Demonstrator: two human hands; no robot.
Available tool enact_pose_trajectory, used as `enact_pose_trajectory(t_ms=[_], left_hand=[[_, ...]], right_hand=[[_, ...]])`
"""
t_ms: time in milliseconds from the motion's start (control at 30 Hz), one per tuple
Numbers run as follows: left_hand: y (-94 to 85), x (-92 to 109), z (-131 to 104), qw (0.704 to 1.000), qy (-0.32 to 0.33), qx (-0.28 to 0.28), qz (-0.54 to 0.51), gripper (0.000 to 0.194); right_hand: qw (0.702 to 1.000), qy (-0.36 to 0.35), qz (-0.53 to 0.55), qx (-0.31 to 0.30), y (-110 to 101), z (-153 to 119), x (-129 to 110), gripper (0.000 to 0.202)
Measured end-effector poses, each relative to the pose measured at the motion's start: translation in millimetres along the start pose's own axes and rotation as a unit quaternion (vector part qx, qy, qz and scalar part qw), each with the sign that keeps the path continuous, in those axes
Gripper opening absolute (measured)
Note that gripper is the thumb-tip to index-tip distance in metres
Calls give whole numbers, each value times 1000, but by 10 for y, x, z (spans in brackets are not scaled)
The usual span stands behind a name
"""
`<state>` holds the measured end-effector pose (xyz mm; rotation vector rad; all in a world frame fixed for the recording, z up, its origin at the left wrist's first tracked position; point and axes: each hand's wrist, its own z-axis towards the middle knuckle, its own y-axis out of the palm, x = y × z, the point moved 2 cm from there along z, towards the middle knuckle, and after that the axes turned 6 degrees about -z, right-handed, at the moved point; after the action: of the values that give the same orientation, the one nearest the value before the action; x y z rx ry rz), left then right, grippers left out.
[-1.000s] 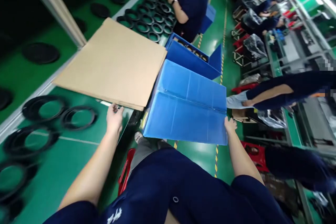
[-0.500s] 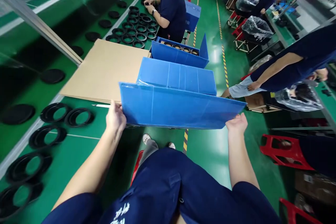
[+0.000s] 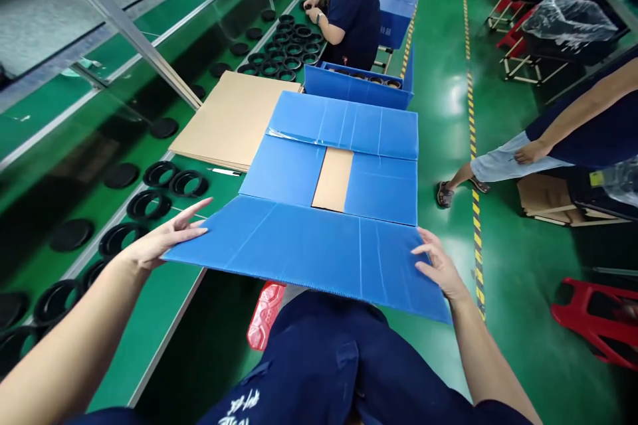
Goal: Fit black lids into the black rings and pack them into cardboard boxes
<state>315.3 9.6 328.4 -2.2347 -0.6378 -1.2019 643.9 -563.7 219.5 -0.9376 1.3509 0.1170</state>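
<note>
A blue corrugated box stands before me with its near and far flaps folded outward. Between its two side flaps a strip of brown cardboard shows. My left hand is at the left end of the near flap, fingers spread and apart, the palm side by the flap's edge. At the flap's right end is my right hand, its fingers parted and slightly bent over the edge.
Brown cardboard sheets and a knife lie on the green table at left, with several black rings. Beyond is another blue box. A seated person works ahead; another stands right. A red stool is below.
The near flap has swung down toward me, uncovering the side flaps and the brown strip. Both hands have opened from their grip on it. The view has shifted, moving the scene rightward.
</note>
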Motion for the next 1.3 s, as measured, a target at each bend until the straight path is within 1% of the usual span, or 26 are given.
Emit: enact_pose_trajectory(t_ms=[33, 67, 100, 167, 200, 233, 267, 300, 333, 400, 433, 467, 567, 633, 667, 733, 800, 867, 933, 967, 1033, 1100, 1133, 1200, 1267, 1300], left_hand=[[28, -98, 10, 998, -45, -49, -2, 102], [78, -210, 34, 994, -75, -78, 9, 109], [147, -327, 72, 993, -76, -81, 41, 114], [338, -540, 181, 987, 10, -21, 161, 110], [457, -624, 241, 970, 74, 17, 231, 101], [586, -688, 302, 944, 140, 44, 296, 87], [714, -735, 365, 914, 199, 48, 351, 73], [829, -764, 431, 885, 245, 28, 394, 63], [918, -775, 500, 861, 277, -9, 427, 57], [993, -748, 633, 818, 306, -92, 478, 58], [983, -710, 690, 799, 313, -124, 498, 61], [951, -659, 739, 782, 318, -147, 515, 64], [880, -434, 820, 740, 342, -205, 541, 78], [978, -222, 864, 719, 379, -215, 541, 75], [1092, -103, 903, 708, 406, -214, 537, 69], [1440, 134, 1035, 676, 467, -228, 522, 56], [1875, 330, 1224, 620, 521, -291, 510, 48], [2274, 473, 1418, 550, 555, -349, 517, 34], [2545, 598, 1536, 491, 579, -385, 524, 25], [2614, 677, 1548, 475, 593, -391, 520, 26], [2596, 908, 1474, 474, 622, -383, 491, 31], [2361, 1250, 1310, 491, 639, -370, 462, 35], [2170, 1449, 1219, 501, 635, -368, 458, 35], [1673, 1846, 1075, 531, 600, -354, 483, 30], [1083, 2152, 1036, 587, 536, -282, 538, 30], [780, 2243, 1058, 624, 503, -218, 556, 30]], right_hand=[[999, -6, -41, -26, 31, -12, 40, 52], [995, -11, -89, -44, 82, -28, 80, 61], [988, -18, -142, -55, 150, -46, 114, 71], [967, -33, -250, -47, 304, -73, 144, 79], [955, -43, -290, -38, 377, -65, 128, 76], [948, -56, -312, -29, 437, -27, 89, 70], [947, -67, -312, -20, 480, 53, 27, 63], [955, -76, -287, -12, 502, 187, -54, 55], [969, -75, -236, -2, 505, 383, -148, 48], [997, -18, -65, 33, 470, 955, -335, 46], [997, 39, 44, 55, 451, 1305, -414, 49], [977, 117, 156, 84, 441, 1669, -476, 52], [940, 190, 254, 128, 458, 2657, -702, 52], [927, 194, 280, 158, 467, 3095, -867, 45], [920, 192, 294, 176, 454, 3245, -957, 40], [904, 182, 324, 213, 371, 3459, -1159, 34], [888, 165, 352, 245, 203, 3634, -1392, 31], [882, 145, 365, 260, -9, 3814, -1635, 28], [887, 130, 359, 261, -196, 3977, -1835, 25], [892, 123, 349, 260, -262, 4040, -1902, 24], [906, 111, 318, 256, -316, 4114, -1951, 21], [924, 96, 272, 249, -257, 4116, -1895, 13], [935, 89, 244, 243, -184, 4092, -1837, 11], [957, 75, 176, 217, 44, 3994, -1691, 26], [982, 53, 100, 154, 358, 3827, -1543, 34], [992, 36, 62, 108, 529, 3719, -1479, 33]])
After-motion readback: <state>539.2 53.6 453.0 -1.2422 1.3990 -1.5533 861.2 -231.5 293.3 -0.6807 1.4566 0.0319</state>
